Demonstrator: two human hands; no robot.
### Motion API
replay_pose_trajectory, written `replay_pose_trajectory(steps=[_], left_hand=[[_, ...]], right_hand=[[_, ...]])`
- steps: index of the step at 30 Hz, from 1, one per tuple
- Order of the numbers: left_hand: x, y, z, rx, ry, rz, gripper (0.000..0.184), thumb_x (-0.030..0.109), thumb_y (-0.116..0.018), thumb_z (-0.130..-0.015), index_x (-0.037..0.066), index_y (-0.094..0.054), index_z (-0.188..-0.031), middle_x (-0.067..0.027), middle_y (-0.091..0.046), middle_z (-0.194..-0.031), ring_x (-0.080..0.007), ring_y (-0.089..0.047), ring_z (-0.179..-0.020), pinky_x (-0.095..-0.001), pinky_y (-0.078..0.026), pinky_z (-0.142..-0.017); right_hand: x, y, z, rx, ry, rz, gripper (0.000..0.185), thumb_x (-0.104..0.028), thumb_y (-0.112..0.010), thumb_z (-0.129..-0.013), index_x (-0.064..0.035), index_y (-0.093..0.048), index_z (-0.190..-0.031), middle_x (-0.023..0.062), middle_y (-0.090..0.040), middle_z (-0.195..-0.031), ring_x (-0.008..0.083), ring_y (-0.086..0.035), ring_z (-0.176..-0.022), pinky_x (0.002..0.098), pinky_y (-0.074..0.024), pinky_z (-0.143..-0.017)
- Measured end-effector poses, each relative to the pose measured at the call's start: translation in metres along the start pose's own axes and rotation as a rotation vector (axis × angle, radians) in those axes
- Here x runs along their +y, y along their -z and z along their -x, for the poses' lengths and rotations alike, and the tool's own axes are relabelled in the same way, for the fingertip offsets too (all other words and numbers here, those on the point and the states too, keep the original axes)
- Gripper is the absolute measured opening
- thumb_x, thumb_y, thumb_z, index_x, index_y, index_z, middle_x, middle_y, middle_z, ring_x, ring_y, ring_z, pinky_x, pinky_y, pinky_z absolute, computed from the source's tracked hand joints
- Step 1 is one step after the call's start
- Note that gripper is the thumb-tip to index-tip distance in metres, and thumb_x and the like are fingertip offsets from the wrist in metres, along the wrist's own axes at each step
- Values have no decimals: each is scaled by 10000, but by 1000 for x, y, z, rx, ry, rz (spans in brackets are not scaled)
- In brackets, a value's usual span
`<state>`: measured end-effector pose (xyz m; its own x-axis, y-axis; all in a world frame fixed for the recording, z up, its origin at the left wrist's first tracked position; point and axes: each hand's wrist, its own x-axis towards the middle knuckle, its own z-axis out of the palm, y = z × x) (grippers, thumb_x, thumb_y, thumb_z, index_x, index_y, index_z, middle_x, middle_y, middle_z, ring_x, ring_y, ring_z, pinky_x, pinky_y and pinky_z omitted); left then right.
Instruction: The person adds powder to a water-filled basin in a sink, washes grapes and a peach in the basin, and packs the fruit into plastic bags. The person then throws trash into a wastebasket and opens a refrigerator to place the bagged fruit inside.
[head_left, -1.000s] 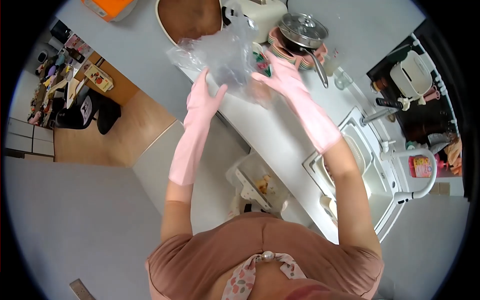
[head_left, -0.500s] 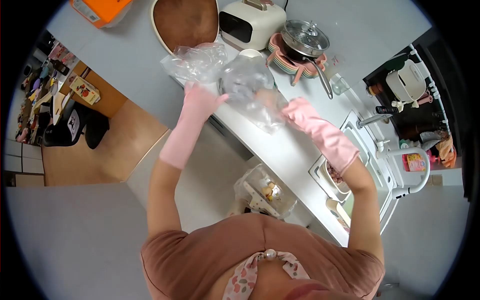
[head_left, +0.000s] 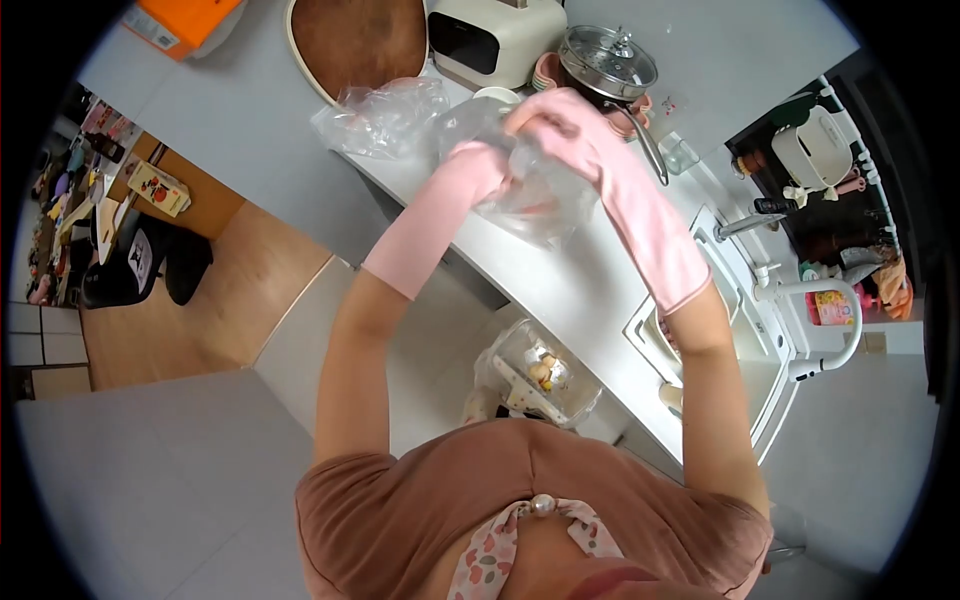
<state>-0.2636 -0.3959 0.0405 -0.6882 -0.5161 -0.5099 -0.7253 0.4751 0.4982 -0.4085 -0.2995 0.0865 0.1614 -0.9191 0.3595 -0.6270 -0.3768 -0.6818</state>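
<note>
Both hands wear long pink gloves. My left hand is closed on the near left side of a clear plastic bag above the white counter. Over the bag's far right side is my right hand, its fingers curled down against the plastic; the fingertips are partly hidden. Something pinkish shows blurred through the bag. A second crumpled clear bag lies just left of my left hand, untouched.
Behind stand a brown-centred tray, a cream appliance and a lidded pan on pink dishes. The sink is right. Below the counter edge hangs a bin with scraps.
My left hand has moved right from beside the bags onto the nearer one and closed. My right hand has moved up and left over that bag. The two bags now lie apart.
</note>
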Motion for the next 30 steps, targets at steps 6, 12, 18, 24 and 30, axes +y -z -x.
replay_pose_trajectory(steps=[6, 12, 18, 24, 30], left_hand=[[-53, -37, 21, 61, -270, -554, 414, 454, -677, -789, 61, -696, -917, -117, -685, -955, -273, -647, -907, -335, -489, -845], [-47, -12, 39, 506, 38, -377, 818, 393, -779, -724, 44, -405, -1363, -168, -491, -1344, -286, -521, -1178, -348, -405, -1003], [-59, 3, 10, 519, 110, -248, 1155, 270, -836, -681, 132, -43, -1509, -136, -163, -1558, -256, -326, -1376, -321, -290, -1134], [-63, 10, 19, 487, 90, -94, 1209, 175, -848, -670, 195, 16, -1514, -86, -137, -1575, -238, -311, -1388, -314, -284, -1146], [-69, 15, 0, 447, 106, 54, 1210, 150, -849, -663, 259, 3, -1515, -87, -163, -1568, -280, -382, -1342, -338, -342, -1117]], right_hand=[[55, -22, 11, -308, 131, -358, 284, -140, -661, -790, -11, -611, -1038, 102, -633, -950, 204, -616, -821, 300, -473, -692], [41, -39, -43, 223, -221, 882, 445, -216, -681, -803, -58, -548, -1197, 127, -618, -1116, 299, -626, -961, 392, -507, -828], [15, -43, -54, -288, 94, 849, 243, -218, -708, -746, -54, -614, -899, 101, -624, -932, 316, -624, -834, 420, -498, -772], [65, -84, -46, -35, -129, 533, 768, -197, -651, -807, -257, -280, -1476, 98, -657, -917, 316, -609, -829, 409, -482, -795], [69, -26, -2, -292, -16, 200, 542, -123, -540, -836, -172, -495, -1374, 73, -568, -683, 198, -525, -620, 308, -450, -622]])
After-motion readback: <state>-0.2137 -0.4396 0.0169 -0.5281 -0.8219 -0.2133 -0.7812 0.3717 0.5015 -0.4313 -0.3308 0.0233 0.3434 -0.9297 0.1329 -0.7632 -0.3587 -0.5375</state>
